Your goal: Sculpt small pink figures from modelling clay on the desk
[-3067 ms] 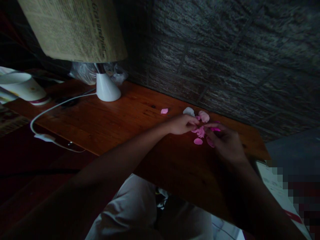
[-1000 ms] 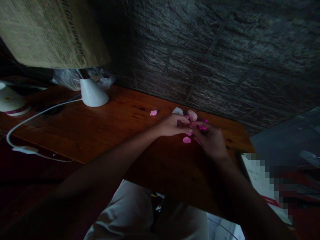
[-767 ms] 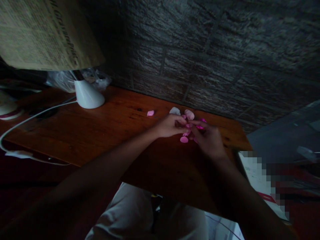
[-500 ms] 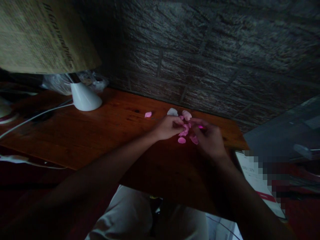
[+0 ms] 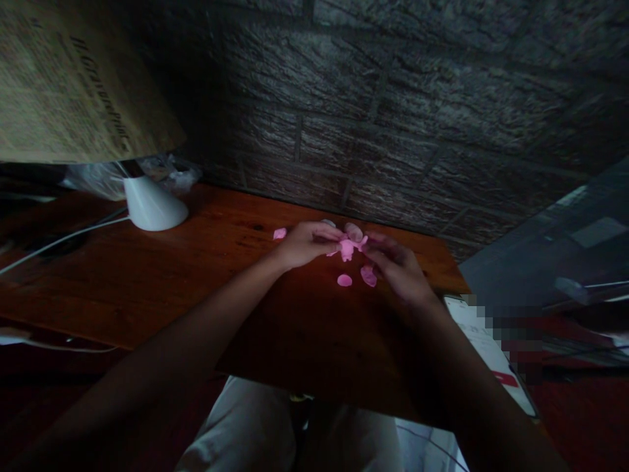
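Observation:
My left hand [image 5: 310,242] reaches in from the left, its thumb and fingers closed on the left edge of a pink, soft-looking piece [image 5: 346,248] with a lobed outline, like clay or a petal cluster. My right hand [image 5: 396,262] pinches the right edge of the same piece. Just behind it sits a pale pink rounded piece [image 5: 353,232]. In front, on the wooden table, lie a flat pink oval [image 5: 344,280] and a darker pink petal-shaped piece [image 5: 368,276]. A small pink piece [image 5: 280,233] rests left of my hand. A whitish piece [image 5: 328,223] is mostly hidden behind my left hand.
A lamp with a white base [image 5: 153,204] and newsprint shade [image 5: 83,85] stands at the left, its white cord [image 5: 66,239] trailing across the table [image 5: 196,282]. Clear plastic [image 5: 98,180] lies behind it. A stone-patterned wall [image 5: 334,98] borders the back. A phone-like screen [image 5: 484,347] is at right.
The view has swung right, so the scene sits further left and the cup has left view. My hands have drawn apart, with the lobed pink piece now showing between them.

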